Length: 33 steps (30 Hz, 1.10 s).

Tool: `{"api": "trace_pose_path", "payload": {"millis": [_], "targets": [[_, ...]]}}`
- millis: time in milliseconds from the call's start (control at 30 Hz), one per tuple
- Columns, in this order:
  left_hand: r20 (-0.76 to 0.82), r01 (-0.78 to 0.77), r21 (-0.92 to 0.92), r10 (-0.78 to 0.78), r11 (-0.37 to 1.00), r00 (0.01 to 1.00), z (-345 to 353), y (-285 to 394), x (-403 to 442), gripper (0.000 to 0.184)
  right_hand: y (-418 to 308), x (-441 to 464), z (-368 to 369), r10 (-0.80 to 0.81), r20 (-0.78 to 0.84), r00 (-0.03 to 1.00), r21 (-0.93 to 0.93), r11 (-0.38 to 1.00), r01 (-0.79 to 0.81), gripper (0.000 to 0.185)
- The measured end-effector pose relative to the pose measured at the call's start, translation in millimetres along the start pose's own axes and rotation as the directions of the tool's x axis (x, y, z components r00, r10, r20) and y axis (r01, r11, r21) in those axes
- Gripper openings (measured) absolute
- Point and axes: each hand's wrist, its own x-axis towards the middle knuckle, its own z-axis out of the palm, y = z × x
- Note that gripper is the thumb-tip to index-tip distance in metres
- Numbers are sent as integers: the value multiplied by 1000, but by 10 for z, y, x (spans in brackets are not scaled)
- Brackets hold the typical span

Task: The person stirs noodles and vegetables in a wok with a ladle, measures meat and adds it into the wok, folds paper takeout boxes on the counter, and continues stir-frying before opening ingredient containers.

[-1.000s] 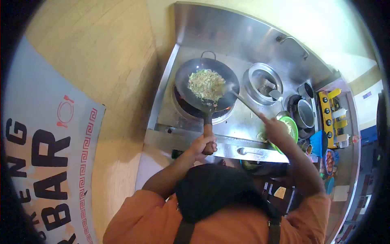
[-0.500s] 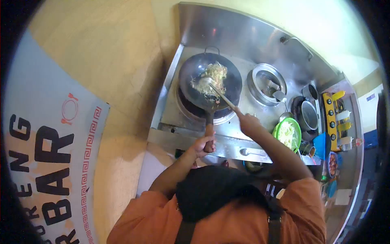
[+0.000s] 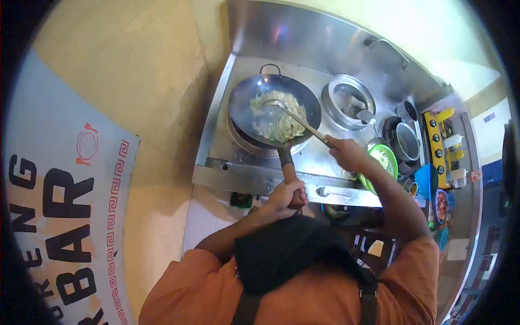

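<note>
My left hand (image 3: 288, 196) is wrapped round the wooden handle of a dark wok (image 3: 245, 116) on the left burner. Pale shredded food (image 3: 290, 125) lies in the middle and right of the wok, with some haze over it. My right hand (image 3: 349, 153) grips the wooden end of a long-handled ladle (image 3: 304, 124). The ladle's metal bowl rests in the wok, at the upper left part of the food. A green bowl (image 3: 391, 157) of pale shreds sits just beyond my right wrist, partly hidden by the forearm.
A round metal pot (image 3: 330, 105) with a utensil in it stands right of the wok. Farther right are small pots (image 3: 407, 142), a blue container (image 3: 424, 179) and a yellow rack (image 3: 436, 142) with bottles. A steel backsplash (image 3: 303, 32) rises behind the stove.
The wok has tilted and its handle end has come toward me and to the right with my left hand. The ladle moved from the wok's right edge into the food, which has shifted.
</note>
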Motion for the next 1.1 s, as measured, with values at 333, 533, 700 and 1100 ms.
{"api": "trace_pose_path", "payload": {"millis": [333,533,700,1100], "targets": [[-8,-36,79,36,996,999,-572,197,479,10,-418,-507,-973,-22,344,939,36,999,11,46],[80,-24,94,16,995,997,-932,228,613,13,-153,239,-126,-3,196,981,-67,998,17,55],[90,-24,61,18,998,996,-1085,200,687,18,-662,-360,-443,134,281,950,-148,984,-96,52],[47,26,-36,-24,999,999,-168,178,129,13,-548,-402,-541,244,201,949,-215,956,-200,50]]}}
